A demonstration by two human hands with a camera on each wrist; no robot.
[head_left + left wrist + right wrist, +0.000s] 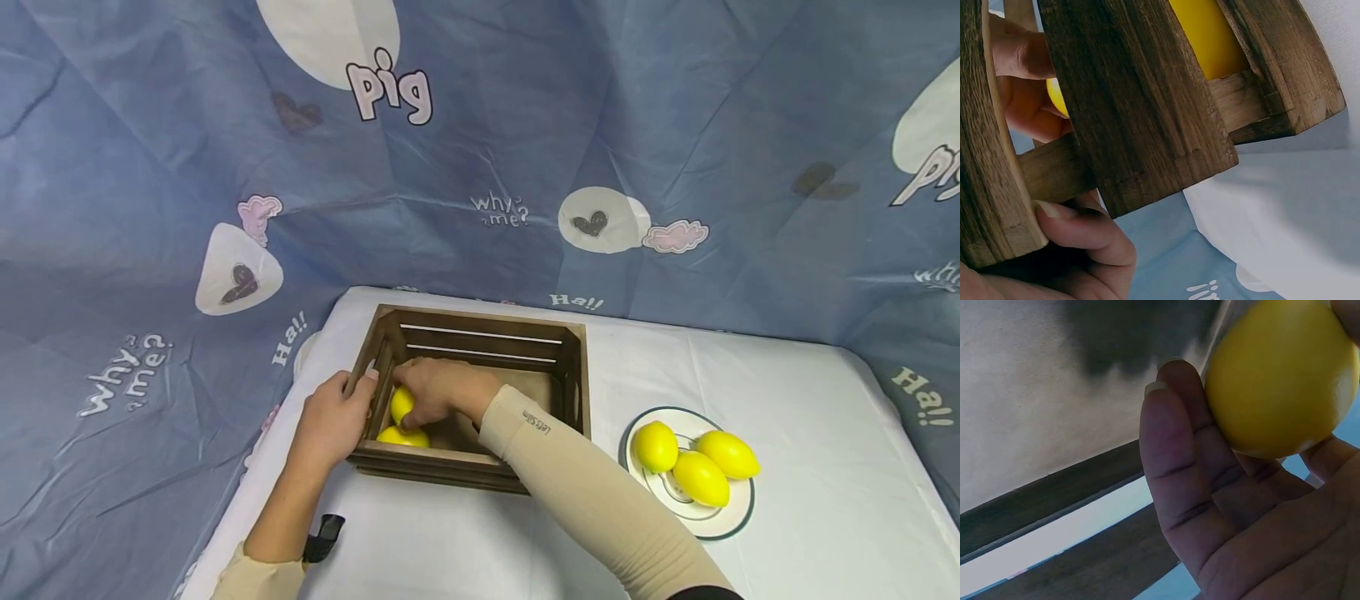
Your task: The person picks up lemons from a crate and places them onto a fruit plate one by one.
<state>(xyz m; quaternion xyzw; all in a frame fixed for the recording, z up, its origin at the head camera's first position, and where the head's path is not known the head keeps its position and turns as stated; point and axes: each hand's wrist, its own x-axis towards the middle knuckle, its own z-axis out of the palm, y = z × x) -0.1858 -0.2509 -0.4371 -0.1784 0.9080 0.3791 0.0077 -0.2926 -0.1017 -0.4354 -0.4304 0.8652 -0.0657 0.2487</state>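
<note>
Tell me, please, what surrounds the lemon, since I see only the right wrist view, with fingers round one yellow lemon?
Observer: The right hand holds that lemon inside a wooden crate, at its left end.
Operator: Is the crate otherwise empty?
Observer: No, a second lemon lies on the crate floor just below the held one.
Operator: What is the other hand doing?
Observer: The left hand grips the crate's left wall, fingers curled over its rim.
Operator: Are more lemons outside?
Observer: Yes, three lemons rest on a white plate to the right of the crate.
</note>
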